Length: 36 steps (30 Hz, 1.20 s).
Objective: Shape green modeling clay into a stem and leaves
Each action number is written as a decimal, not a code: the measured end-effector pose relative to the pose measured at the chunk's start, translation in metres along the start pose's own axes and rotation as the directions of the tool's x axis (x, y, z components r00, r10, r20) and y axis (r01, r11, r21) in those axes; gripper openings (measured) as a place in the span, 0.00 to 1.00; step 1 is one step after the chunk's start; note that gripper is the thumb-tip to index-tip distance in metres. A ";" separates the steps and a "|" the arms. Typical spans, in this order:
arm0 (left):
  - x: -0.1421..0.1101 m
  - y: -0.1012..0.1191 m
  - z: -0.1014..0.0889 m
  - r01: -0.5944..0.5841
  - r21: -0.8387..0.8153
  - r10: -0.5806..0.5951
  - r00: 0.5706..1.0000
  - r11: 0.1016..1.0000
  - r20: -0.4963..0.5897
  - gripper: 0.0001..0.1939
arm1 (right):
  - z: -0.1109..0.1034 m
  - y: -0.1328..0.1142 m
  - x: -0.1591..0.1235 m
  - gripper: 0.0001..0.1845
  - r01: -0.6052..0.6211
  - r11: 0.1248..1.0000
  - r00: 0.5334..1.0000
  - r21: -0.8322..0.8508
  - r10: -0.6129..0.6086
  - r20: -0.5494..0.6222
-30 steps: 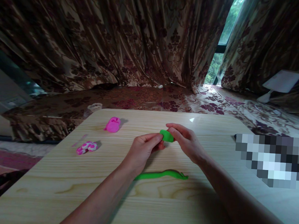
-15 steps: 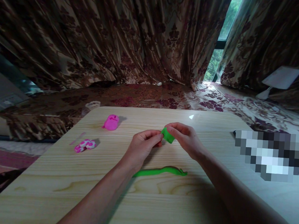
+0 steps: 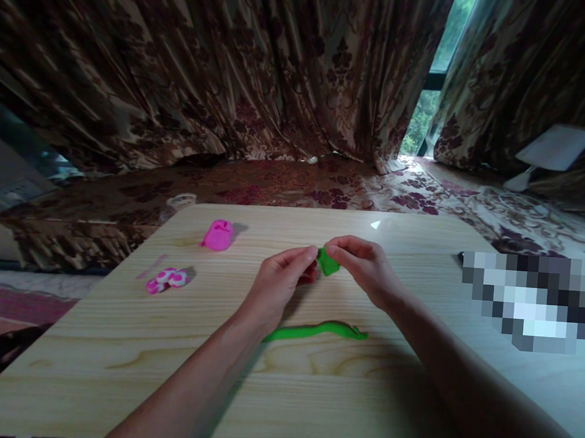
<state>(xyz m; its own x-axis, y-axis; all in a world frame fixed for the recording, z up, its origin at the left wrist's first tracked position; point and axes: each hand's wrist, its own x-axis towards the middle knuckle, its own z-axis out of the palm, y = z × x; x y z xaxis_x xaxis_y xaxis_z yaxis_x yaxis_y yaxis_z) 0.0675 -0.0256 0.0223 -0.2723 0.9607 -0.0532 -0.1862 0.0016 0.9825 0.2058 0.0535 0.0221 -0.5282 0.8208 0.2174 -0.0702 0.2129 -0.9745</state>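
Observation:
A small flat piece of green modelling clay [image 3: 328,263] is held up over the table between my two hands. My left hand [image 3: 285,272] pinches its left edge with thumb and fingers. On the other side, my right hand [image 3: 362,262] grips the upper right edge between thumb and forefinger. Nearer to me a long, wavy green clay strip [image 3: 322,329] lies on the wood, its left end hidden behind my left wrist.
On the wooden table [image 3: 202,366], a pink clay lump [image 3: 218,235] with a hollow top sits at the back left. Pink-and-white clay pieces [image 3: 168,280] lie nearer. A blurred-out object [image 3: 527,302] is at the right edge. A white lamp [image 3: 558,147] stands beyond.
The green clay piece has turned slightly and now hangs with a pointed lower edge. Both hands remain around it, with small finger shifts. The view has tilted down a little.

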 end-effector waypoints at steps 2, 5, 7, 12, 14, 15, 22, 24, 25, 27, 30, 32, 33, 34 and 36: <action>0.000 0.000 0.000 0.005 0.020 -0.006 1.000 1.000 0.029 0.13 | 0.000 -0.001 0.000 0.12 -0.012 0.999 1.000 0.052 0.013 -0.016; 0.001 -0.001 -0.001 -0.013 0.062 0.010 0.999 0.998 0.043 0.13 | 0.000 -0.001 0.001 0.11 -0.041 0.995 0.999 0.093 0.042 -0.007; 0.002 -0.002 -0.002 -0.024 0.061 0.023 1.000 0.998 0.019 0.14 | -0.001 -0.001 0.001 0.12 -0.038 0.997 0.999 0.061 0.038 0.002; 0.003 -0.003 -0.003 -0.056 0.159 0.055 0.998 0.986 0.010 0.13 | -0.003 -0.002 0.000 0.16 0.026 0.989 1.000 -0.142 -0.024 0.020; 0.002 -0.004 -0.003 -0.077 0.202 0.073 0.997 0.976 0.027 0.12 | -0.002 -0.002 -0.001 0.15 0.044 0.984 0.998 -0.174 -0.035 0.052; 0.002 -0.004 -0.002 -0.082 0.214 0.078 0.997 0.973 0.029 0.12 | -0.002 -0.001 -0.001 0.15 0.050 0.984 0.997 -0.173 -0.041 0.059; 0.001 -0.002 -0.002 -0.058 0.170 0.047 0.996 0.984 0.072 0.15 | -0.001 0.005 0.001 0.14 0.024 0.999 1.000 -0.039 -0.024 0.000; 0.001 -0.003 -0.003 -0.039 0.185 0.028 0.998 0.982 0.063 0.14 | 0.000 0.005 0.001 0.14 0.012 0.999 1.000 -0.034 -0.012 -0.007; 0.001 -0.003 -0.003 -0.033 0.191 0.023 0.998 0.981 0.054 0.14 | 0.000 0.005 0.001 0.14 0.008 0.999 1.000 -0.034 -0.008 -0.007; 0.001 -0.003 -0.003 -0.030 0.192 0.023 0.999 0.981 0.038 0.13 | 0.000 0.004 0.001 0.14 0.001 1.000 1.000 -0.026 -0.002 -0.004; 0.001 -0.003 -0.002 -0.047 0.155 0.041 0.998 0.987 0.042 0.14 | 0.001 0.002 0.001 0.14 -0.016 1.000 1.000 0.004 0.016 -0.005; 0.000 -0.003 -0.002 -0.052 0.139 0.045 0.997 0.989 0.056 0.14 | 0.001 0.001 0.001 0.15 -0.031 0.999 0.999 0.020 0.031 -0.019; 0.000 -0.003 -0.002 -0.049 0.145 0.040 0.997 0.988 0.061 0.14 | 0.001 0.000 0.001 0.15 -0.036 0.999 0.999 0.026 0.037 -0.030; 0.000 -0.003 -0.002 -0.043 0.158 0.034 0.998 0.987 0.061 0.14 | 0.001 0.000 0.000 0.15 -0.041 0.999 0.998 0.031 0.042 -0.039; 0.001 -0.003 -0.002 -0.034 0.183 0.026 0.999 0.982 0.046 0.12 | 0.001 -0.001 0.000 0.15 -0.052 0.998 0.998 0.042 0.054 -0.045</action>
<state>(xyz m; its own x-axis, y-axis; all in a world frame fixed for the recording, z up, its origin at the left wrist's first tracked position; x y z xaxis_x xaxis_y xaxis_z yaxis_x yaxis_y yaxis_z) 0.0659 -0.0256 0.0189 -0.2339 0.9721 -0.0189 -0.0005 0.0193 0.9998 0.2052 0.0531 0.0233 -0.4926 0.8542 0.1665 -0.0779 0.1473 -0.9860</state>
